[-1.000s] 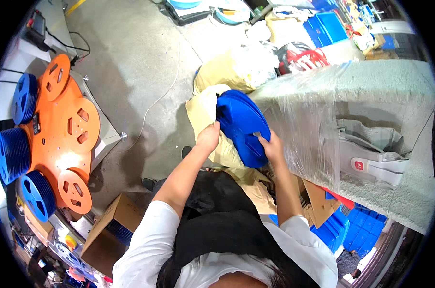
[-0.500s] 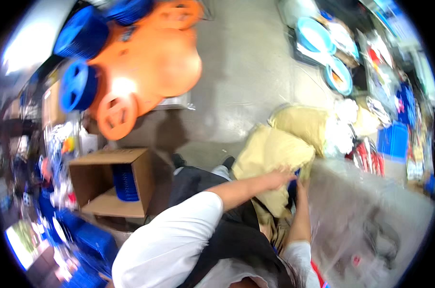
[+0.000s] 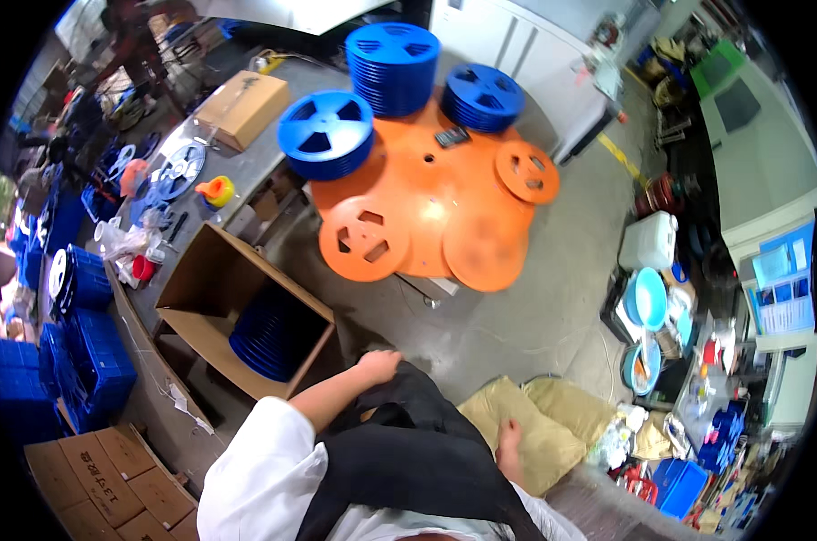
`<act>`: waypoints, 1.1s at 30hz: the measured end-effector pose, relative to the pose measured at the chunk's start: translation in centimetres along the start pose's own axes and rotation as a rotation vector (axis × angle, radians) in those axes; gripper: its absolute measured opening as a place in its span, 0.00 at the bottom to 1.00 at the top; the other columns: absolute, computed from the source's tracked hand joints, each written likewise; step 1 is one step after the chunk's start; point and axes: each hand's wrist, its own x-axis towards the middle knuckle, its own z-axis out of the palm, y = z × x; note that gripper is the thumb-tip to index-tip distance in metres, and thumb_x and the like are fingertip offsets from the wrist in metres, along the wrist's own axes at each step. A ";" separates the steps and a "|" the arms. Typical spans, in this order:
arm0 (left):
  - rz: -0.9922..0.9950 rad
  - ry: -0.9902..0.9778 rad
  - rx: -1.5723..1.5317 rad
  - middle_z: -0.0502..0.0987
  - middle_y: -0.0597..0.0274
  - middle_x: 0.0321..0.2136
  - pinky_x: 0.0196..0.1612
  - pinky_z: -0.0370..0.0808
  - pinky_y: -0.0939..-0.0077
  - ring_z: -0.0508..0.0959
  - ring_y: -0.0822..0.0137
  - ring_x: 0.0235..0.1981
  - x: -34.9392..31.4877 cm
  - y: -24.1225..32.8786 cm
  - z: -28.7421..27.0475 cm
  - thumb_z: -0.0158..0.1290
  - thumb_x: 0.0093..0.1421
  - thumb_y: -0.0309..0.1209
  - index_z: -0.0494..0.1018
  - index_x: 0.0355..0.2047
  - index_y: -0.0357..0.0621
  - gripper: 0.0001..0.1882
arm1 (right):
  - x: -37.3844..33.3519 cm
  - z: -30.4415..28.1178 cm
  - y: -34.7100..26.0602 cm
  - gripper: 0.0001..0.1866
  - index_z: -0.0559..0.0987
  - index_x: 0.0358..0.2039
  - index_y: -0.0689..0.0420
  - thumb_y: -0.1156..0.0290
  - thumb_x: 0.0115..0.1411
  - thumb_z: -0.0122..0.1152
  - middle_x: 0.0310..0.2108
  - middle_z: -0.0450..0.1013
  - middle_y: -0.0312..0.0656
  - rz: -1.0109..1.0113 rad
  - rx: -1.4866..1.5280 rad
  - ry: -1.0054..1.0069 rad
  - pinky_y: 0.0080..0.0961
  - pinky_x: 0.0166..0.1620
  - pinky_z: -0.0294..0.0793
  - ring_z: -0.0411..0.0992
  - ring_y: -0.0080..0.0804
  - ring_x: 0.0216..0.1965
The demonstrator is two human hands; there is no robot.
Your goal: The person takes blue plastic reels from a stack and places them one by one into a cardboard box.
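Observation:
My left hand [image 3: 378, 365] hangs over my dark apron with its fingers curled in, and nothing shows in it. The open cardboard box [image 3: 314, 345] beside it holds a stack of blue reels [image 3: 266, 338]. My right hand [image 3: 509, 435] is low in front of a yellowish woven sack [image 3: 548, 446]; its fingers are mostly hidden from above. Ahead stands an orange table [image 3: 426, 198] with rounded lobes. Stacks of blue reels [image 3: 325, 126] sit on its far side, near a small dark device [image 3: 452, 136]. Two of its lobes carry slotted orange discs [image 3: 365, 240].
To the left is a grey workbench [image 3: 273, 144] with a closed carton [image 3: 243, 108] and a yellow-orange container [image 3: 215, 190]. Blue crates [image 3: 97, 361] and stacked cartons [image 3: 111, 478] stand at the lower left. Light-blue basins [image 3: 644, 298] and a white jug [image 3: 648, 242] are at right.
My view has swung left, bringing the orange table to the middle. Both hands have left the spot at the sacks where they were together; the left has moved toward the cardboard box.

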 end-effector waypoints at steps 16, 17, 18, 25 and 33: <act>-0.930 0.360 -0.802 0.73 0.42 0.48 0.54 0.68 0.59 0.72 0.46 0.51 -18.0 -16.2 2.7 0.55 0.55 0.35 0.67 0.54 0.44 0.25 | -3.8 52.7 -51.2 0.29 0.70 0.52 0.61 0.60 0.53 0.66 0.51 0.70 0.49 -1.157 -0.466 -0.874 0.32 0.54 0.68 0.69 0.38 0.53; -0.967 0.317 -0.869 0.73 0.43 0.49 0.54 0.68 0.60 0.72 0.47 0.52 -18.4 -15.2 1.6 0.55 0.55 0.35 0.67 0.55 0.44 0.26 | -5.8 55.3 -54.7 0.31 0.70 0.52 0.61 0.59 0.51 0.67 0.52 0.68 0.52 -1.428 -0.475 -0.764 0.34 0.55 0.68 0.68 0.41 0.54; -1.015 0.328 -0.899 0.73 0.44 0.49 0.54 0.68 0.61 0.72 0.48 0.52 -18.1 -14.8 2.3 0.55 0.56 0.35 0.66 0.55 0.45 0.26 | -6.4 58.3 -57.5 0.33 0.70 0.52 0.61 0.58 0.50 0.68 0.52 0.67 0.54 -1.492 -0.519 -0.724 0.37 0.56 0.67 0.66 0.45 0.55; -1.079 0.403 -1.207 0.75 0.49 0.49 0.50 0.73 0.65 0.77 0.53 0.47 -14.7 -9.4 5.4 0.53 0.58 0.31 0.65 0.56 0.45 0.25 | -5.4 73.9 -65.2 0.37 0.73 0.46 0.58 0.52 0.37 0.75 0.43 0.75 0.49 -1.093 -1.470 -0.859 0.36 0.49 0.73 0.74 0.44 0.47; -1.054 0.635 -1.414 0.73 0.49 0.51 0.52 0.71 0.69 0.75 0.57 0.51 -12.0 -10.3 -3.9 0.52 0.60 0.28 0.63 0.58 0.43 0.25 | -1.3 75.4 -59.3 0.20 0.75 0.42 0.54 0.66 0.46 0.60 0.38 0.74 0.48 -1.279 -1.189 -0.634 0.39 0.47 0.73 0.73 0.48 0.43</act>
